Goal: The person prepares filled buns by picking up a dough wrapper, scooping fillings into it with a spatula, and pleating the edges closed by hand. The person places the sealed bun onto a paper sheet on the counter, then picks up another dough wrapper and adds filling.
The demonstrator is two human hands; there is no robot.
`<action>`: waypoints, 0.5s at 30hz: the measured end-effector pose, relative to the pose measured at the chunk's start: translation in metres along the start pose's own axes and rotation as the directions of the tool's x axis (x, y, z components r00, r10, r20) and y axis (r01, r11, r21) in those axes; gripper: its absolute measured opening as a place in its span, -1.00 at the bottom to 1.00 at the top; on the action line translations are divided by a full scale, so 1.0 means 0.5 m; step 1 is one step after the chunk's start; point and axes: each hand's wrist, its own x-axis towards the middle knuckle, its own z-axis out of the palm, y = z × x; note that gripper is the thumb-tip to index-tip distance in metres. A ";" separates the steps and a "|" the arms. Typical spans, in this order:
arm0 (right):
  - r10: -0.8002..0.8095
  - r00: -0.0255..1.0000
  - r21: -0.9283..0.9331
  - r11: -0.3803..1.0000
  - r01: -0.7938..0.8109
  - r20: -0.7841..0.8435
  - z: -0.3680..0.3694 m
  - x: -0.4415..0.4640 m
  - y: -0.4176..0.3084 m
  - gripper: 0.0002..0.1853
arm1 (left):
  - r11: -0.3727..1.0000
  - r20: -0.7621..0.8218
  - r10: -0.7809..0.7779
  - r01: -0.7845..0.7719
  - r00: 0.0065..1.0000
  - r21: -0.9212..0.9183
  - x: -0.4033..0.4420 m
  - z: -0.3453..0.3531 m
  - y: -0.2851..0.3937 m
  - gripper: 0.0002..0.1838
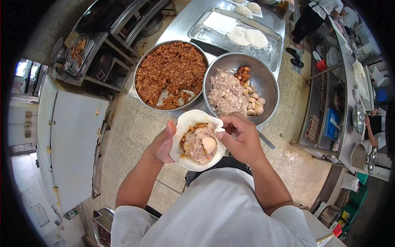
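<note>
A round white dough wrapper (177, 152) is held in front of my chest, spread wide with filling on it. Pale minced meat (192, 142), some brown bits and a piece of egg (209, 145) lie in its middle. My left hand (165, 144) cups the wrapper from the left and below, thumb at the rim; most of its fingers are hidden underneath. On the other side, my right hand (242, 139) pinches a gathered fold of the rim between thumb and fingers. Just beyond are a bowl of brown minced filling (170, 72) and a steel bowl (267, 84) with pale mince, egg pieces and reddish pieces.
Behind the bowls, a metal tray (200, 31) holds flat dough rounds (252, 38). Shaped buns (242, 10) sit on papers at the table's far end. A flat metal handle (266, 140) juts out under the right bowl. A white freezer (76, 140) stands left; people work right.
</note>
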 end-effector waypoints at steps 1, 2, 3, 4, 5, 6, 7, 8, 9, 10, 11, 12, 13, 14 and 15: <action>0.011 0.999 0.052 0.999 -0.012 0.035 -0.001 0.000 0.006 -0.90 | 1.000 0.001 0.004 -0.004 1.000 0.001 0.002 0.000 0.005 0.10; 0.021 0.997 0.104 0.994 -0.028 0.070 -0.002 -0.001 0.013 -0.90 | 0.999 0.004 -0.034 0.034 0.999 0.007 0.004 0.002 0.012 0.09; 0.021 0.997 0.104 0.994 -0.029 0.071 -0.006 -0.004 0.020 -0.90 | 0.997 0.007 -0.074 0.074 0.997 0.011 0.004 0.005 0.017 0.08; -0.012 0.994 0.003 1.000 0.012 0.107 -0.014 -0.007 0.028 -0.90 | 0.997 0.009 -0.075 0.075 0.997 0.011 0.003 0.007 0.019 0.08; -0.040 0.989 -0.095 0.994 0.054 0.145 -0.020 -0.010 0.033 -0.88 | 0.997 -0.025 -0.074 0.075 0.997 0.031 0.001 0.007 0.022 0.07; -0.038 0.989 -0.095 0.994 0.052 0.143 -0.021 -0.013 0.037 -0.88 | 0.996 -0.060 -0.073 0.076 0.996 0.050 0.000 0.008 0.024 0.06; -0.060 0.985 -0.099 0.992 0.076 0.159 -0.022 -0.016 0.040 -0.88 | 0.996 -0.060 -0.074 0.077 0.995 0.050 -0.002 0.009 0.024 0.06; -0.080 0.981 -0.103 0.990 0.099 0.175 -0.022 -0.018 0.041 -0.88 | 0.996 -0.051 -0.066 0.069 0.997 0.060 -0.004 0.011 0.023 0.05; -0.078 0.981 -0.103 0.990 0.097 0.176 -0.018 -0.017 0.029 -0.88 | 0.996 -0.042 -0.056 0.059 0.998 0.068 -0.006 0.012 0.021 0.05; -0.021 0.994 -0.058 0.998 0.027 0.103 -0.012 -0.014 0.008 -0.90 | 0.996 -0.042 -0.056 0.059 0.998 0.067 -0.006 0.011 0.020 0.05; 0.039 0.999 -0.008 0.999 -0.039 0.034 -0.008 -0.011 -0.004 -0.91 | 0.996 -0.025 -0.070 0.071 0.997 0.061 -0.004 0.009 0.020 0.04; 0.038 0.999 -0.009 0.999 -0.037 0.036 -0.007 -0.009 0.001 -0.91 | 0.995 -0.007 -0.084 0.084 0.996 0.055 -0.002 0.008 0.021 0.04; 0.056 0.997 0.055 0.997 -0.059 0.055 -0.006 -0.006 0.010 -0.91 | 0.995 -0.006 -0.082 0.082 0.997 0.055 0.002 0.008 0.024 0.04; 0.072 0.995 0.119 0.990 -0.081 0.075 -0.005 -0.005 0.018 -0.91 | 0.991 0.006 -0.107 0.107 0.994 0.081 0.007 0.009 0.028 0.04; 0.071 0.994 0.118 0.990 -0.080 0.077 -0.005 -0.007 0.022 -0.91 | 0.986 0.016 -0.133 0.130 0.991 0.107 0.011 0.009 0.031 0.04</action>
